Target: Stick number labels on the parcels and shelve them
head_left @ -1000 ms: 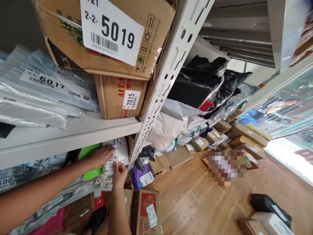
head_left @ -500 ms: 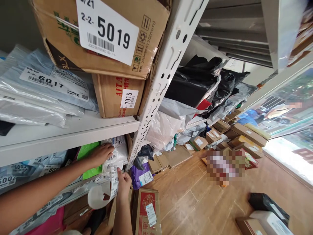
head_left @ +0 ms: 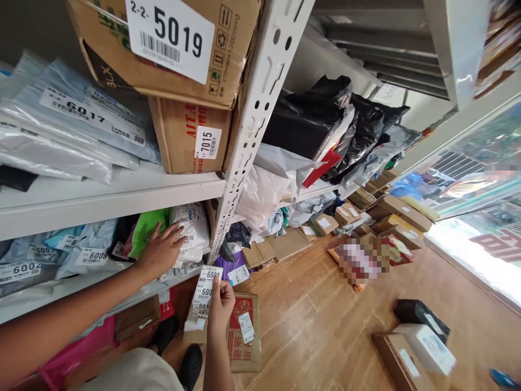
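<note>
On the lower shelf my left hand (head_left: 159, 251) lies with its fingers spread. Its fingertips touch or hover close to a white plastic parcel (head_left: 194, 225) whose label ends in 016. A bright green bag (head_left: 148, 231) sits just behind that hand. My right hand (head_left: 222, 304) pinches a strip of printed number labels (head_left: 204, 293), 6005 at its top, between thumb and fingers. The strip hangs down outside the shelf, near the upright post. Farther left lie bagged parcels, among them a pale one labelled 6008 (head_left: 93, 252).
Above are a carton marked 5019 (head_left: 171, 38), a smaller carton marked 7015 (head_left: 193, 136) and the shelf edge (head_left: 109, 206). A perforated white post (head_left: 256, 108) rises at centre. A red-printed carton (head_left: 244, 331) stands on the wooden floor (head_left: 309, 326) beside my shoes.
My left hand has moved a little left and spread its fingers on the shelf. My right hand has drawn the label strip right and away from the white parcel, with its numbers facing me.
</note>
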Tool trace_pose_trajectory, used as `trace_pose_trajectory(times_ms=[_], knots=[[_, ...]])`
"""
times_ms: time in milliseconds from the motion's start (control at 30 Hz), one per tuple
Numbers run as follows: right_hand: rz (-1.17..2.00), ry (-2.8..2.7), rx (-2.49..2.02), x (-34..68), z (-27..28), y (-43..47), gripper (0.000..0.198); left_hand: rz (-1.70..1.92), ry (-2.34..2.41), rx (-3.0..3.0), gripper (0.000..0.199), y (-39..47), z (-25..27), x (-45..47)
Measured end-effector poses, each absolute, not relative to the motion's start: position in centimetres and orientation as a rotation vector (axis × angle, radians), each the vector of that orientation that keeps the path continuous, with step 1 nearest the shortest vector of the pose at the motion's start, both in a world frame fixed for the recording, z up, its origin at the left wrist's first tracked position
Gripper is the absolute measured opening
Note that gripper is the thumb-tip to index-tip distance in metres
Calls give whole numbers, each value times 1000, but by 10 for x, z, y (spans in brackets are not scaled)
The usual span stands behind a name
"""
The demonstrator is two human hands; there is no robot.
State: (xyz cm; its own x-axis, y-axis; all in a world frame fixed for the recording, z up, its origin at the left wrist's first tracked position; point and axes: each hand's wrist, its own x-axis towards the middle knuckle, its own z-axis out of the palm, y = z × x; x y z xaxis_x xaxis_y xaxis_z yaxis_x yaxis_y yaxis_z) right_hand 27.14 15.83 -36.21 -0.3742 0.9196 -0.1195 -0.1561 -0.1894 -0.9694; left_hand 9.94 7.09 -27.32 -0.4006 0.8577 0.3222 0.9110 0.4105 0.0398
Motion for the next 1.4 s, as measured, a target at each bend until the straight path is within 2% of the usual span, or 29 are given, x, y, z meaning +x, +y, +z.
trace_pose_trajectory(times_ms=[67, 167, 200, 267, 367, 433, 633, 700, 933, 1067, 1200, 1333, 1400], knots=[[1693, -1260, -952, 276, -358, 158, 50, -735, -2450, -1561, 35, 75, -274, 131], [1784, -1307, -873, 286, -360, 157, 49, -1698, -2669, -1391, 53, 82, -296, 181], [1816, -1333, -852, 291, -363, 156, 49, -1968, -2753, -1191, 50, 84, -307, 195], [1852, -1372, -835, 304, -371, 153, 46, -2096, -2861, -995, 33, 83, -327, 216], [1934, -1358, -821, 329, -384, 147, 36, -2088, -2954, -936, 26, 73, -345, 237], [2031, -1326, -821, 348, -391, 141, 37, -2133, -2994, -928, 27, 62, -348, 249], [2093, -1117, -991, 394, -408, 108, 39, -2450, -3093, -530, 49, 39, -356, 295], [2091, -1066, -1010, 402, -413, 97, 39, -2480, -3106, -413, 50, 32, -363, 307], [2180, -1197, -1044, 428, -424, 77, 43, -2149, -3170, -444, 50, -2, -392, 338], [2205, -1120, -1194, 447, -445, 62, 51, -2201, -3282, -361, 53, -16, -415, 353], [2155, -1108, -1307, 466, -481, 49, 56, -2200, -3388, -592, 52, -34, -449, 369], [2242, -1213, -1251, 476, -528, 34, 51, -1950, -3464, -402, 53, -63, -499, 387], [2274, -1274, -1265, 474, -557, 23, 54, -1960, -3513, -267, 55, -81, -529, 396]])
